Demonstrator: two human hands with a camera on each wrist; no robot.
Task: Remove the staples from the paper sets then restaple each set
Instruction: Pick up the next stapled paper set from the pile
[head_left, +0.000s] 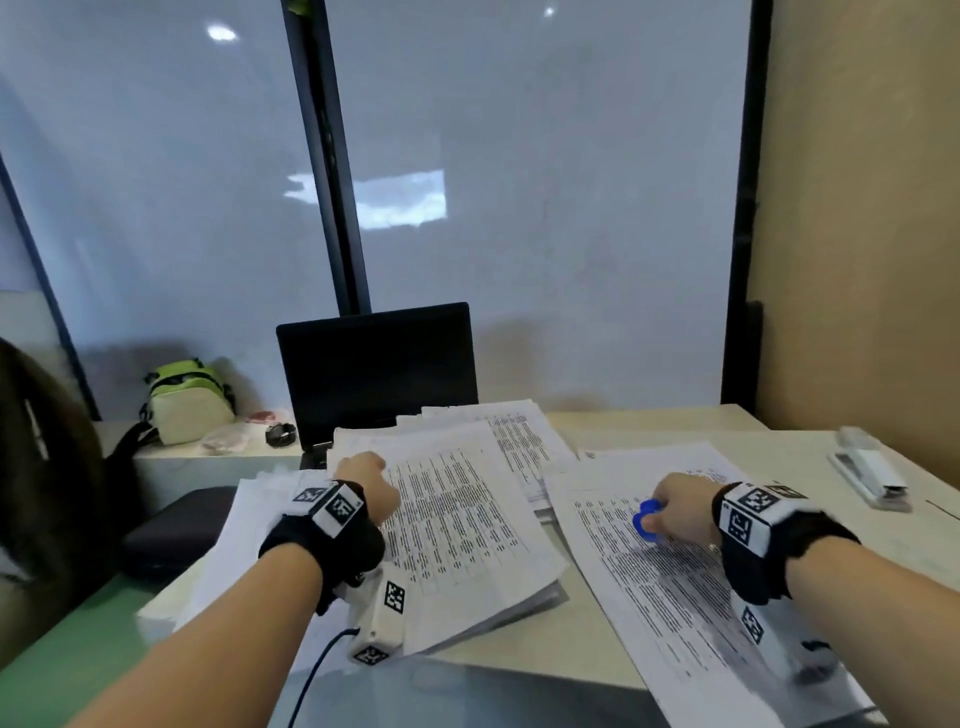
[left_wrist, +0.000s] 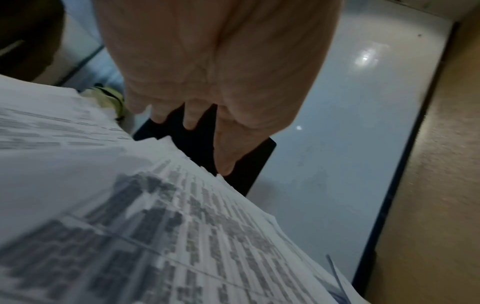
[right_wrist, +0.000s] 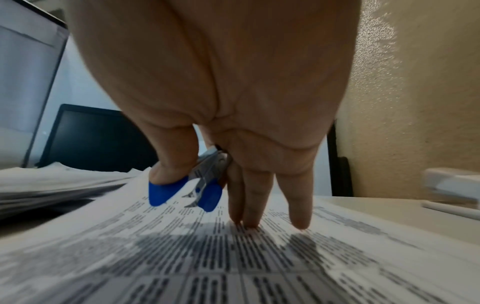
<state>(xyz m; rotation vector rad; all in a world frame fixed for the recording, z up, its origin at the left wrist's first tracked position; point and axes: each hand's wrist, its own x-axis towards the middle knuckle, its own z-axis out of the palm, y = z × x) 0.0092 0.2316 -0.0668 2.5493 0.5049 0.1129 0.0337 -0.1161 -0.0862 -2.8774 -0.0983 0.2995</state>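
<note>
Your two bare arms reach in from the bottom of the head view, each with a black wrist band and a white block with black square marks; your right hand (head_left: 678, 506) sits on the paper set (head_left: 670, 582) on the right side of the desk (head_left: 597, 654); it pinches a blue staple remover (head_left: 645, 519) between thumb and first finger; in the right wrist view the other fingers (right_wrist: 253, 197) point down and their tips touch the printed page, and the metal teeth of the blue tool hang just above the sheet; your left hand (head_left: 371, 486) is over the top left corner of the thick paper pile (head_left: 462, 525) in the middle; the left wrist view shows its fingers (left_wrist: 226, 148) hanging down loose and holding nothing, near the far edge of the pile, but it is too blurry to say if they touch the paper; more paper sheets (head_left: 519, 436) lie spread behind the pile; a white stapler (head_left: 867, 465) lies on the desk far to the right, well apart from both hands; a black laptop (head_left: 379, 369) stands open behind the papers with a dark screen; a green and white bag (head_left: 187, 400) sits to the left of it; a dark flat case (head_left: 176, 535) lies left of the pile; a black cord (head_left: 317, 670) runs down from the block under your left wrist.
</note>
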